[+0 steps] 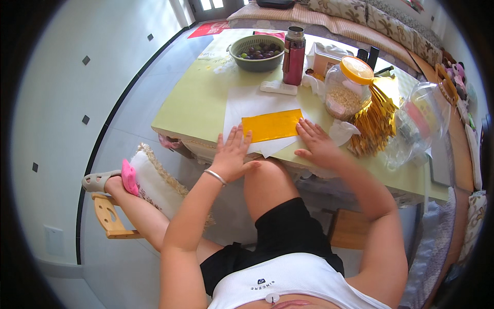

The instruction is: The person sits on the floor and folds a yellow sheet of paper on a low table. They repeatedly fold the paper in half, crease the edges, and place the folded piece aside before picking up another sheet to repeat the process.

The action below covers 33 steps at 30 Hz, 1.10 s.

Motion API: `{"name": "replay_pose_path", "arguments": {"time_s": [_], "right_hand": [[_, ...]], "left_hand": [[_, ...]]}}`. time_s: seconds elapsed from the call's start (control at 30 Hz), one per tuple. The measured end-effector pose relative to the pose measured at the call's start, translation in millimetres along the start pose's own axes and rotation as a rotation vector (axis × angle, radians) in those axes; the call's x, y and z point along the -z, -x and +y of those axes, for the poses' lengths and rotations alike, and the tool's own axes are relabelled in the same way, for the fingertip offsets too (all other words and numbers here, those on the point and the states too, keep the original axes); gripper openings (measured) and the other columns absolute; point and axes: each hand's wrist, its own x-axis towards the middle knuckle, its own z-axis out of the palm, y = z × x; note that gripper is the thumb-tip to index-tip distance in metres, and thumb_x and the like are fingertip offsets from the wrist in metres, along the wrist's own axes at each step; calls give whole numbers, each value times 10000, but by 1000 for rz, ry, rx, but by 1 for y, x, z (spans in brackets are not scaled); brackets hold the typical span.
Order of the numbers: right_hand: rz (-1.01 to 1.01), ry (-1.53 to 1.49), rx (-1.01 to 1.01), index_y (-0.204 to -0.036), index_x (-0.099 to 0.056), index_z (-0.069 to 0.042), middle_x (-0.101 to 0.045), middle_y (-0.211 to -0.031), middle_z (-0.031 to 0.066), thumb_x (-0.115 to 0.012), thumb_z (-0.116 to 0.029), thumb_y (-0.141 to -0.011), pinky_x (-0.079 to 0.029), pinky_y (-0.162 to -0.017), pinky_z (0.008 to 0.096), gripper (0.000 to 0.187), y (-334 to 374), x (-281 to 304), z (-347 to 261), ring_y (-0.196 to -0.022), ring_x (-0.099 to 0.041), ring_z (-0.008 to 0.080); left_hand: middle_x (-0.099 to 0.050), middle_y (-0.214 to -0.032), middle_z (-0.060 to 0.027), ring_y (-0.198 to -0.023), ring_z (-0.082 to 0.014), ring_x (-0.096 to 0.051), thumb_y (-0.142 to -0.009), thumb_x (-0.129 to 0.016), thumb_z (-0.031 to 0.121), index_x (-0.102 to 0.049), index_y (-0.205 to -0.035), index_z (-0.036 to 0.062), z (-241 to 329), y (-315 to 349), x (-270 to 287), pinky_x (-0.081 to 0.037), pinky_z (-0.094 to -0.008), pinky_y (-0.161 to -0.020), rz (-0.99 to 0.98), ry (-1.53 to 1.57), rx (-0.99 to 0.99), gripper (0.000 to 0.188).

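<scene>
A flat rectangle of shiny gold paper (272, 126) lies on a white sheet (242, 100) near the front edge of the pale green table (185, 100). My left hand (232, 154) rests at its left end, fingers stretched out and the fingertips at the paper's edge. At the right end my right hand (318, 142) lies flat, fingertips on the paper's corner. Neither hand grips anything. To the right of my right hand stands a fanned bundle of folded gold paper (374, 121), and a crumpled white tissue (342, 132) sits between them.
Behind the sheet are a white remote-like object (278, 88), a red thermos (294, 56) and a colander (257, 64) of grapes (262, 50). A jar (346, 98) with an orange lid and a clear plastic container (419, 121) stand at right. A cushioned stool (154, 175) is at lower left.
</scene>
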Motion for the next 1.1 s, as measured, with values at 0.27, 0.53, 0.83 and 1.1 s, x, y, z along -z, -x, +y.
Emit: {"name": "replay_pose_path", "arguments": {"time_s": [0.27,0.53,0.83,1.1], "right_hand": [[337,-728,-232,-1274,-557,18,-663,-1033,172,-586,-101,-957,-566,-766,355,340,-39,19,-5,-872,-680,273],[195,-1280,-512,-1509,-202,51,-642,-900,178,-519,-6,-943,-587,-578,315,651,-67,-8,10,-684,-688,224],[210,-1538,-562,-1267,-429,42,-654,-933,158,-518,-51,-959,-605,-650,315,335,-65,-7,13,-750,-709,233],[250,-1553,-629,-1029,-557,16,-677,-887,153,-563,-133,-983,-604,-604,317,156,-66,-5,13,-714,-716,236]], "left_hand": [[-642,-1189,-186,-1081,-319,-604,-869,-697,298,-629,-1228,13,-40,-45,0,-474,-431,-933,418,366,171,464],[-709,-826,-92,-660,-172,-653,-775,-753,52,-715,-879,-27,-22,-90,15,-530,-310,-639,335,749,563,136],[-691,-850,-112,-729,-208,-729,-877,-627,-69,-595,-912,1,-8,-79,7,-602,-277,-593,382,1541,614,84],[-690,-819,-114,-698,-199,-722,-892,-683,16,-596,-869,20,-7,-67,8,-616,-289,-599,380,1587,637,90]]}}
